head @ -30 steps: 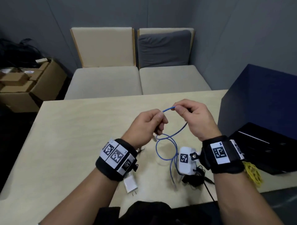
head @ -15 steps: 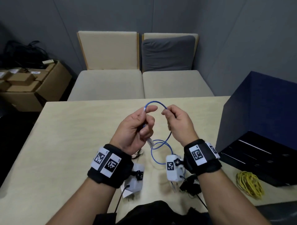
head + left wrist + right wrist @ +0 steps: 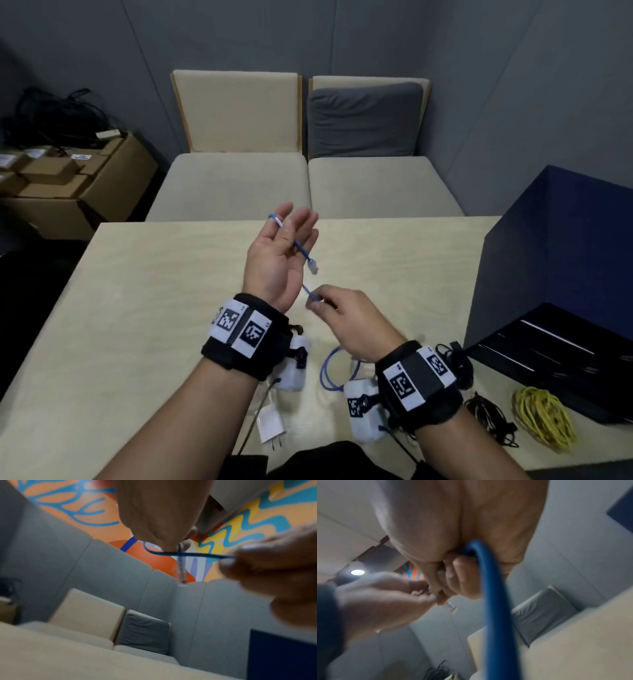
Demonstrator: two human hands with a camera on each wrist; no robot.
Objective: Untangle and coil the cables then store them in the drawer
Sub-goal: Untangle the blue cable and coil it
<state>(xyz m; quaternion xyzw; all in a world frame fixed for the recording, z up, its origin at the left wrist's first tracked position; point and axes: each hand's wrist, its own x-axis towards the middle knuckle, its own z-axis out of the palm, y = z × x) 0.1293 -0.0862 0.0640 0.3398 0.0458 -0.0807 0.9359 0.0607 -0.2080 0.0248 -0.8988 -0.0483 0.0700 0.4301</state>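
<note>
My left hand point(image 3: 291, 236) is raised over the table with its palm turned up and fingers straight. A thin blue cable point(image 3: 298, 245) hooks over the fingertips and runs across the palm side, its clear plug point(image 3: 312, 268) dangling free. Lower and nearer, my right hand point(image 3: 318, 303) pinches the same cable between thumb and forefinger. The rest of the blue cable loops on the table point(image 3: 327, 375) under my right wrist. In the left wrist view the blue cable point(image 3: 188, 554) stretches taut toward the right hand point(image 3: 274, 568). The dark blue drawer unit point(image 3: 555, 274) stands at right, its black drawer point(image 3: 534, 346) pulled out.
A yellow cable coil point(image 3: 543, 418) and a tangle of black cable point(image 3: 488, 416) lie on the table point(image 3: 137, 308) in front of the drawer. A white plug adapter point(image 3: 272, 428) sits near the front edge. Beige seats point(image 3: 233, 185) and cardboard boxes point(image 3: 68, 178) stand beyond.
My left hand has let its grip go, opened and lifted with the cable draped over its fingers. My right hand has dropped toward me, still pinching the cable.
</note>
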